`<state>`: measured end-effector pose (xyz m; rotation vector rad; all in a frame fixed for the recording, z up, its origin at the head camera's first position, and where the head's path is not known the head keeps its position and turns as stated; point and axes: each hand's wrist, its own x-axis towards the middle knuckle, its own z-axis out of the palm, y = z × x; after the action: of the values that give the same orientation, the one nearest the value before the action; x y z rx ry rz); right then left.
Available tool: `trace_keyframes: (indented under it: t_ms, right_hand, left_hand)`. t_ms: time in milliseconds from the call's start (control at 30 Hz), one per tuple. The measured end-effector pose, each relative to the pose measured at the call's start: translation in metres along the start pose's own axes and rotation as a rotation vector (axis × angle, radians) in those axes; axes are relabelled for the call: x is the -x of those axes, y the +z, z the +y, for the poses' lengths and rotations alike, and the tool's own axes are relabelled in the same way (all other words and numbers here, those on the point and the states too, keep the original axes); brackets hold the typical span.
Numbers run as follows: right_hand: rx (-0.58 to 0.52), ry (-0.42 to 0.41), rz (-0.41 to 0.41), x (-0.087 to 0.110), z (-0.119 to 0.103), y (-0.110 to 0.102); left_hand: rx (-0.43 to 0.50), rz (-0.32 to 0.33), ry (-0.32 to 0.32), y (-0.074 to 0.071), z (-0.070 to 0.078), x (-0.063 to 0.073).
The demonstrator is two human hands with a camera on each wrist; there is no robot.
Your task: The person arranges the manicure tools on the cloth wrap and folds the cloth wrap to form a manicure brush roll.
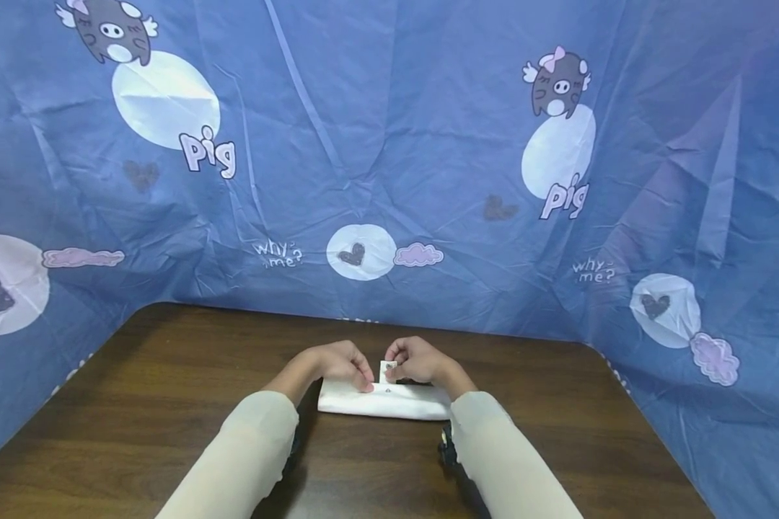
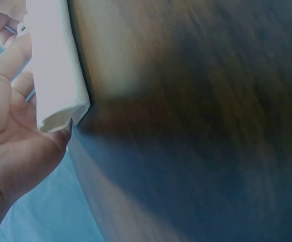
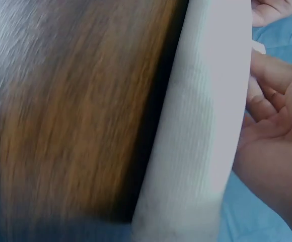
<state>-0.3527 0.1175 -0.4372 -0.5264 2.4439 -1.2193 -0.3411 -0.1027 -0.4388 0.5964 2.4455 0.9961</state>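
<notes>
A long white ribbed-fabric pouch (image 1: 384, 404), folded or rolled flat, lies on the wooden table in front of me. Near the middle of its top edge is a small metal snap (image 1: 388, 390). A short white tab (image 1: 385, 369) with a snap stands up behind that edge, and my right hand (image 1: 422, 360) pinches it between thumb and fingers. My left hand (image 1: 342, 364) grips the pouch's top edge just left of the tab, thumb in front. In the left wrist view, the pouch's open folded end (image 2: 60, 120) shows beside the palm; in the right wrist view the pouch (image 3: 196, 111) partly hides the fingers.
The dark wooden table (image 1: 188, 404) has rounded far corners. Close behind and around it hangs a blue cloth (image 1: 363, 158) printed with cartoon pigs. A dark wrist device (image 1: 448, 445) shows under the right sleeve (image 1: 500, 440).
</notes>
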Motion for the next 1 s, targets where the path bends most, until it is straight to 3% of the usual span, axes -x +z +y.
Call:
trace_keyframes:
  t_ms: [100, 233, 400, 733, 1000]
  right_hand:
    - [-0.071, -0.015, -0.039, 0.004, 0.0, -0.004]
    - [-0.074, -0.04, -0.062, 0.009, 0.0, -0.008]
    - [0.004, -0.093, -0.038, 0.014, 0.0, -0.006]
    - [0.277, -0.261, -0.031, 0.021, -0.003, 0.001]
    - [0.308, -0.236, -0.038, 0.019, -0.006, 0.004]
  left_hand:
    - [-0.001, 0.008, -0.017, 0.0, 0.002, -0.001]
    - [-0.022, 0.012, -0.031, 0.0, 0.005, -0.002]
    - [-0.003, 0.018, -0.057, 0.001, 0.005, -0.001]
    - [0.038, 0.02, -0.056, 0.002, 0.002, -0.003]
    - [0.041, 0.031, -0.066, 0.003, 0.0, -0.003]
